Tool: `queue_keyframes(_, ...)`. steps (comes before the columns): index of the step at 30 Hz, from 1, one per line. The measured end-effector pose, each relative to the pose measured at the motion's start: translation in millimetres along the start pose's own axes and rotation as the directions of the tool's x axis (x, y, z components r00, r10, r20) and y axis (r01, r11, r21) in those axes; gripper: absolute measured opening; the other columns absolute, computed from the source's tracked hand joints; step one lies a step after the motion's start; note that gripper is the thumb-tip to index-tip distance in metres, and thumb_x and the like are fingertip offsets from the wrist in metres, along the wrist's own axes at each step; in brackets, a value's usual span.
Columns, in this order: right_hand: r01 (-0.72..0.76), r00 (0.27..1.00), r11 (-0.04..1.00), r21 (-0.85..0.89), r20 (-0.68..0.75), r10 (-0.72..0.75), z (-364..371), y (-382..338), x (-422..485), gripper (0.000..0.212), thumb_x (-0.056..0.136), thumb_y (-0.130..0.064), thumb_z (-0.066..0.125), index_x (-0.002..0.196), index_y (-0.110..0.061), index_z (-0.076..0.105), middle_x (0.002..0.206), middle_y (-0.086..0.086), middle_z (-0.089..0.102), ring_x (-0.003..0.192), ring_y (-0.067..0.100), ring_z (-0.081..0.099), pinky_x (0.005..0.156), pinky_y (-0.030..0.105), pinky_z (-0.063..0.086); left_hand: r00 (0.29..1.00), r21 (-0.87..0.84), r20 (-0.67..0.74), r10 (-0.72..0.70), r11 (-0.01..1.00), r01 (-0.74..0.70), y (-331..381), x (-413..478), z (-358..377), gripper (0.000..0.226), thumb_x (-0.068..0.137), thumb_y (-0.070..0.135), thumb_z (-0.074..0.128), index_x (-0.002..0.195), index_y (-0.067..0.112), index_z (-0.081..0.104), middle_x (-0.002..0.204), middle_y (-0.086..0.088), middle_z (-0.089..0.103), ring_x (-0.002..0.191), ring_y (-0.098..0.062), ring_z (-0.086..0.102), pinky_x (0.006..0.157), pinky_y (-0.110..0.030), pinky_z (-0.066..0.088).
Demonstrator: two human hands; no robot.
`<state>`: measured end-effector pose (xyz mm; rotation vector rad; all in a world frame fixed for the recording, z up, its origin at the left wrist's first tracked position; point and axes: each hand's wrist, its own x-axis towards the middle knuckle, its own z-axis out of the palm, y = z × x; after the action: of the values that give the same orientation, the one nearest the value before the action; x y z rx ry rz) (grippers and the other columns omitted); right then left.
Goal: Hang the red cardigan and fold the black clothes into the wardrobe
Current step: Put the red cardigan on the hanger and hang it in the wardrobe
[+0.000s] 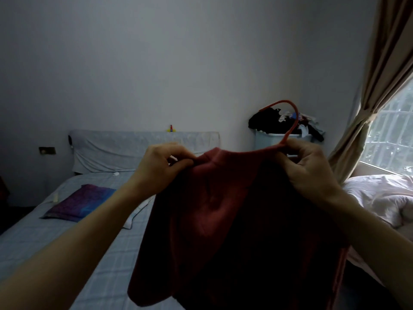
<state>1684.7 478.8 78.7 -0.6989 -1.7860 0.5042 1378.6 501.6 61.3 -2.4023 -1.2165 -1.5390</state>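
Observation:
I hold the red cardigan (214,211) up in front of me over the bed. My left hand (163,166) pinches its shoulder edge on the left. At the base of the hook, my right hand (310,168) grips the red hanger (290,121), together with the cardigan's top edge. The hook curves up above my right hand. The garment hangs down dark and loose below both hands. A pile of black clothes (268,118) lies on top of a pale basket at the back.
A bed with a light blue checked sheet (67,231) fills the left, bearing a purple pillow (80,202). The laundry basket (268,139) stands against the wall. A pink duvet (384,198), beige curtain (380,74) and window are at right.

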Motion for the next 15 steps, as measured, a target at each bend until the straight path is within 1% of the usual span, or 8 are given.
queue_keyframes(3,0.010,1.000,1.000,0.012,0.015,-0.010,-6,-4,-6,0.011,0.090,-0.012,0.059,0.095,-0.015,0.068,0.097,0.001,0.073,0.084,0.018,0.072,0.068,0.021,0.058,0.998,-0.013,0.025,-0.058,0.998,0.058,-10,2,-16,0.025,0.085,0.007,0.074,0.080,0.032,0.073,0.074,0.015,0.072,0.065,-0.001,0.064,0.067,-0.015,0.049)
queue_keyframes(5,0.001,1.000,1.000,0.010,0.020,-0.001,-10,-4,-10,0.012,0.088,-0.016,0.059,0.095,-0.014,0.068,0.097,0.001,0.073,0.084,0.019,0.072,0.068,0.020,0.058,0.996,-0.083,0.050,-0.078,0.993,0.082,-14,2,-25,0.018,0.086,0.017,0.070,0.075,0.032,0.071,0.073,0.009,0.072,0.061,-0.002,0.062,0.064,-0.020,0.051)
queue_keyframes(7,-0.005,1.000,1.000,-0.002,0.012,0.005,-13,-3,-12,0.013,0.089,-0.014,0.059,0.097,-0.012,0.068,0.098,0.000,0.073,0.085,0.019,0.073,0.068,0.019,0.058,0.990,-0.143,0.102,-0.102,0.983,0.116,-13,-1,-29,0.008,0.084,0.033,0.067,0.080,0.028,0.070,0.071,0.006,0.071,0.061,-0.005,0.062,0.063,-0.023,0.053)
queue_keyframes(9,-0.003,1.000,1.000,-0.024,-0.001,0.003,-15,-2,-13,0.013,0.089,-0.014,0.059,0.098,-0.012,0.069,0.098,0.000,0.073,0.085,0.019,0.073,0.069,0.019,0.058,0.981,-0.086,0.135,-0.140,0.985,0.152,-11,-10,-27,0.025,0.077,0.050,0.068,0.085,0.027,0.070,0.075,0.008,0.071,0.064,-0.006,0.064,0.063,-0.026,0.054)
queue_keyframes(10,-0.001,1.000,0.999,-0.033,-0.008,0.001,-15,-2,-13,0.013,0.088,-0.016,0.060,0.097,-0.013,0.069,0.098,-0.001,0.073,0.085,0.019,0.073,0.068,0.018,0.058,0.977,-0.032,0.142,-0.161,0.985,0.167,-9,-16,-23,0.030,0.072,0.053,0.074,0.085,0.026,0.071,0.077,0.008,0.071,0.066,-0.008,0.066,0.063,-0.026,0.055)
queue_keyframes(11,-0.001,1.000,0.999,-0.038,-0.015,0.001,-16,-2,-14,0.014,0.087,-0.018,0.060,0.097,-0.015,0.069,0.098,-0.001,0.073,0.085,0.018,0.073,0.068,0.019,0.058,0.975,0.014,0.143,-0.171,0.985,0.170,-8,-22,-19,0.033,0.068,0.051,0.082,0.084,0.025,0.072,0.077,0.008,0.070,0.068,-0.010,0.067,0.062,-0.026,0.056)
queue_keyframes(12,-0.003,1.000,0.999,-0.040,-0.021,0.002,-17,-2,-14,0.015,0.086,-0.020,0.060,0.098,-0.015,0.069,0.097,-0.002,0.074,0.085,0.019,0.073,0.068,0.019,0.058,0.976,0.045,0.131,-0.173,0.985,0.169,-8,-28,-14,0.033,0.065,0.042,0.089,0.085,0.023,0.072,0.077,0.007,0.070,0.068,-0.011,0.068,0.061,-0.026,0.057)
queue_keyframes(15,-0.017,0.999,0.999,-0.039,-0.048,0.015,-22,-2,-14,0.017,0.088,-0.017,0.061,0.102,-0.012,0.070,0.101,0.000,0.074,0.086,0.019,0.073,0.070,0.022,0.060,0.986,0.104,0.065,-0.151,0.984,0.144,-10,-41,7,0.027,0.065,0.019,0.092,0.084,0.018,0.074,0.073,0.007,0.071,0.067,-0.010,0.068,0.061,-0.020,0.055)
